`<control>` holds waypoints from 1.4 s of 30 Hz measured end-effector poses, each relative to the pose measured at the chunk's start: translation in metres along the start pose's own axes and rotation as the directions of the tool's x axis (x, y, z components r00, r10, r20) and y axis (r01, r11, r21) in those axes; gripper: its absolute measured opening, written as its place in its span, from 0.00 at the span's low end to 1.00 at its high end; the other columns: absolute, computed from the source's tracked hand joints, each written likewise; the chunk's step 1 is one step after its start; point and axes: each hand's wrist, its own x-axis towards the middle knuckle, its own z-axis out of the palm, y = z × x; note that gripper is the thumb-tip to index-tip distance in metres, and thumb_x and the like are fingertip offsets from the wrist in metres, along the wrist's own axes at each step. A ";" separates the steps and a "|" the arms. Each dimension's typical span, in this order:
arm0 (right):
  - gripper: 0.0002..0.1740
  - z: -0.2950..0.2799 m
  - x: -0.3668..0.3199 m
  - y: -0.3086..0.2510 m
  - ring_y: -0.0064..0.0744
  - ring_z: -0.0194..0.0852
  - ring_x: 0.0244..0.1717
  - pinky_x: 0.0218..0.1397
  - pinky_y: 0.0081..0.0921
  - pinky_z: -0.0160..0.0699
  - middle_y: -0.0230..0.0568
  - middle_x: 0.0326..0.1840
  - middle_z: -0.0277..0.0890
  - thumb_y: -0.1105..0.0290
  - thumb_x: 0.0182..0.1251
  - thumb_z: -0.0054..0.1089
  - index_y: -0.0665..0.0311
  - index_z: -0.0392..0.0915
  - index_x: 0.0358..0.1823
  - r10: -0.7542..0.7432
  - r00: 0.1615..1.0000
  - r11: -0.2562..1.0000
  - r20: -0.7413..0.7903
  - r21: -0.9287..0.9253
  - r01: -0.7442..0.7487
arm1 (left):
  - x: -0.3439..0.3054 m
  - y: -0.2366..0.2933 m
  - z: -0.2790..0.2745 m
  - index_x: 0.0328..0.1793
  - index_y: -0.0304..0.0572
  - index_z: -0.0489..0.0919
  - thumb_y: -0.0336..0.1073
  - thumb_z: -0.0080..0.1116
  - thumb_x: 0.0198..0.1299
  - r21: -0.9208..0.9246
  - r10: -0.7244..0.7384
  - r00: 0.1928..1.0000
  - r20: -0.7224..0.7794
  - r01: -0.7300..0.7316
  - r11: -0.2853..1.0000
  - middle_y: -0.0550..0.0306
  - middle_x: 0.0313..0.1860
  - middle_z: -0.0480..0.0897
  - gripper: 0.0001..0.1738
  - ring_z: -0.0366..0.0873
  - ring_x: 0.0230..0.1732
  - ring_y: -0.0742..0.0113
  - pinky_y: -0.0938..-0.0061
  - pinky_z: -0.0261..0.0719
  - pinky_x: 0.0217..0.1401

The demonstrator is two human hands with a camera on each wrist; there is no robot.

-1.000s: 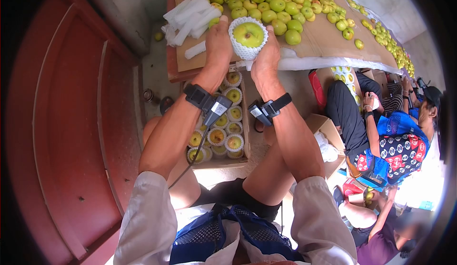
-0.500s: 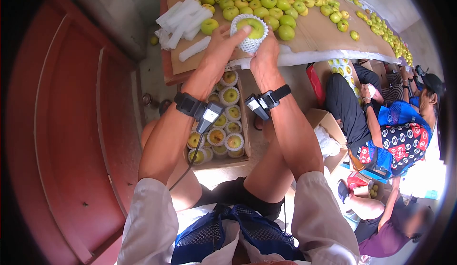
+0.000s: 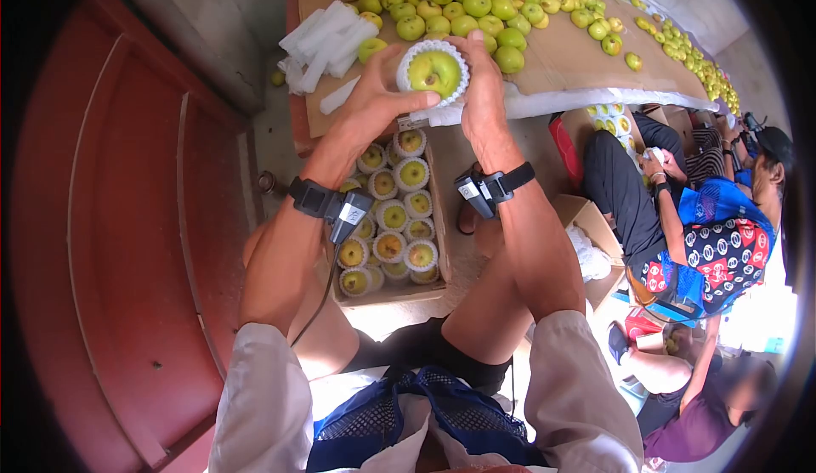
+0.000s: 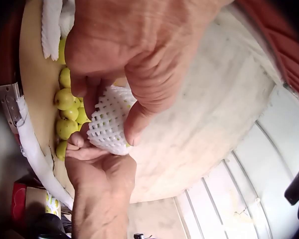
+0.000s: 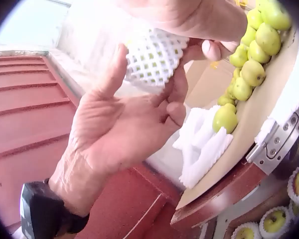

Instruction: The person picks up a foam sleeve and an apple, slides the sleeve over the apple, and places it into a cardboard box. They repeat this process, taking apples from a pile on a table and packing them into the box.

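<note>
A green apple [image 3: 435,72] sits in a white foam net sleeve [image 4: 109,119], its top bare and facing up in the head view. My left hand [image 3: 372,92] grips it from the left, with the thumb lying along the near rim of the net. From the right, my right hand [image 3: 484,86] curls its fingers round the far side of the same sleeve. In the right wrist view the left hand [image 5: 124,117] cups the netted apple [image 5: 154,57] from below. Both hands hold it over the near edge of the cardboard-covered table [image 3: 561,69].
Loose green apples [image 3: 476,5] spread across the table. White foam sleeves [image 3: 327,39] lie in a pile at its left. Below stands a cardboard box [image 3: 444,243] of netted apples. A red door [image 3: 119,243] is at left; a seated person [image 3: 705,235] works at right.
The left thumb moved off the apple's top to the near rim of the net. The apple has turned and shifted slightly toward the body; the right hand's fingers now reach round its far side.
</note>
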 end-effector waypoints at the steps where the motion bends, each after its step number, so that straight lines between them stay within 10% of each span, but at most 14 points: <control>1: 0.24 0.001 -0.002 -0.001 0.27 0.76 0.49 0.55 0.25 0.74 0.37 0.48 0.82 0.53 0.83 0.48 0.69 0.82 0.50 -0.036 0.999 0.999 0.027 -0.015 0.037 | 0.000 -0.002 -0.001 0.82 0.29 0.54 0.38 0.79 0.55 0.007 0.007 1.000 0.013 -0.007 1.000 0.40 0.69 0.74 0.56 0.72 0.71 0.55 0.63 0.70 0.74; 7: 0.23 0.010 -0.013 0.003 0.27 0.75 0.52 0.58 0.26 0.73 0.38 0.50 0.81 0.54 0.83 0.51 0.70 0.80 0.54 -0.181 0.983 0.979 0.001 -0.096 0.181 | -0.007 0.001 -0.003 0.83 0.33 0.55 0.38 0.77 0.59 -0.170 -0.032 0.999 -0.027 0.027 0.985 0.42 0.69 0.74 0.53 0.72 0.70 0.58 0.64 0.70 0.73; 14: 0.21 0.022 -0.030 -0.004 0.15 0.68 0.41 0.41 0.19 0.67 0.28 0.49 0.78 0.53 0.84 0.49 0.63 0.78 0.60 0.018 1.000 0.999 -0.018 -0.044 -0.018 | -0.009 -0.001 -0.008 0.82 0.30 0.58 0.50 0.75 0.60 -0.308 -0.084 0.989 -0.124 0.043 0.950 0.43 0.67 0.74 0.53 0.72 0.68 0.60 0.65 0.70 0.68; 23: 0.17 0.035 -0.040 0.001 0.16 0.67 0.40 0.36 0.17 0.64 0.27 0.46 0.76 0.55 0.82 0.52 0.62 0.78 0.53 0.057 0.998 0.997 -0.026 -0.049 -0.059 | -0.020 0.024 -0.013 0.68 0.44 0.77 0.50 0.61 0.73 -0.387 -0.036 0.993 -0.114 -0.011 0.922 0.66 0.60 0.80 0.25 0.74 0.56 0.75 0.74 0.68 0.55; 42: 0.22 0.029 -0.029 -0.008 0.25 0.79 0.48 0.55 0.23 0.76 0.36 0.47 0.84 0.56 0.76 0.60 0.72 0.83 0.54 0.147 0.975 0.966 0.166 -0.238 -0.105 | -0.033 0.019 -0.030 0.81 0.26 0.56 0.54 0.74 0.55 -0.082 -0.165 0.986 -0.008 0.163 0.983 0.39 0.68 0.75 0.58 0.76 0.67 0.53 0.65 0.81 0.64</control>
